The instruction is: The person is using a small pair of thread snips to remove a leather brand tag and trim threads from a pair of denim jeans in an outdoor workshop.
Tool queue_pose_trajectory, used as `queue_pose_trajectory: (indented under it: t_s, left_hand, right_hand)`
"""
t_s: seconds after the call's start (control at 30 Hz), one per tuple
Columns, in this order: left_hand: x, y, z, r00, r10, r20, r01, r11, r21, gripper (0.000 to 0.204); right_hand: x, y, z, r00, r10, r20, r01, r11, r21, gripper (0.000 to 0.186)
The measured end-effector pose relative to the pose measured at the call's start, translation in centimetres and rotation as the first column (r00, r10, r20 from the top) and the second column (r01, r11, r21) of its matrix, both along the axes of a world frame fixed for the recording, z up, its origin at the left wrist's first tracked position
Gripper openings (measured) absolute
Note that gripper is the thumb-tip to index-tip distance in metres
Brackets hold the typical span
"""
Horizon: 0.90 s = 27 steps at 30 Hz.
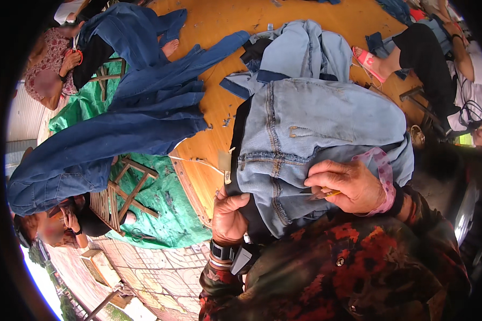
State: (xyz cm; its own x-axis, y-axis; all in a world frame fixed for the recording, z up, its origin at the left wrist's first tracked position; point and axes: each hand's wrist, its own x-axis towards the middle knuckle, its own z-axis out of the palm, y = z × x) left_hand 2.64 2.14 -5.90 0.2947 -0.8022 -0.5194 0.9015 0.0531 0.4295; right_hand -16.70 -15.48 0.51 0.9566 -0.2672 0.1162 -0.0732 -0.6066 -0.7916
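A pair of light blue denim jeans [337, 115] lies across my lap and the table edge, inside out, with its seams and stitching showing. Along its left side runs a black waistband [241, 125]. My left hand [229, 218] is closed on the lower end of this band, thumb on top. Over the denim, my right hand [353, 184] is curled around small thread snips [326, 195], their pointed metal tip facing left. A pale tag [227, 176] hangs at the waistband just above my left hand.
Dark blue jeans [134, 125] drape off the left of the wooden table [214, 107]. More light denim [305, 48] lies beyond mine. Co-workers sit at left and right, one holding orange-handled scissors [76, 53]. A wooden stool [131, 184] stands on green sheeting [171, 208].
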Motion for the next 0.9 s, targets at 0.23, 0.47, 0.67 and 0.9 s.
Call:
queue_pose_trajectory:
  t_s: [0.23, 0.47, 0.67, 0.9]
  left_hand:
    - [-1.0, -2.4, 2.4, 0.926, 0.081, -0.368, -0.075, 0.997, 0.03, 0.061]
    - [-1.5, -3.8, 4.1, 0.968, -0.22, 0.124, 0.208, 0.972, 0.106, 0.062]
    - [-2.5, -4.4, 5.9, 0.979, -0.159, 0.127, 0.153, 0.987, 0.056, 0.059]
    - [-2.8, -3.7, 5.2, 0.948, -0.161, 0.275, 0.156, 0.987, 0.038, 0.055]
  right_hand:
    - [0.0, 0.0, 0.1, 1.0, -0.031, -0.002, 0.031, 0.997, 0.074, 0.032]
    - [-0.2, 0.1, 1.8, 0.998, -0.068, 0.014, 0.066, 0.991, 0.118, 0.032]
    - [-0.4, 0.5, 3.2, 0.968, -0.25, 0.009, 0.25, 0.968, 0.027, 0.037]
    - [0.8, 1.5, 3.2, 0.939, -0.314, 0.138, 0.333, 0.931, -0.148, 0.034]
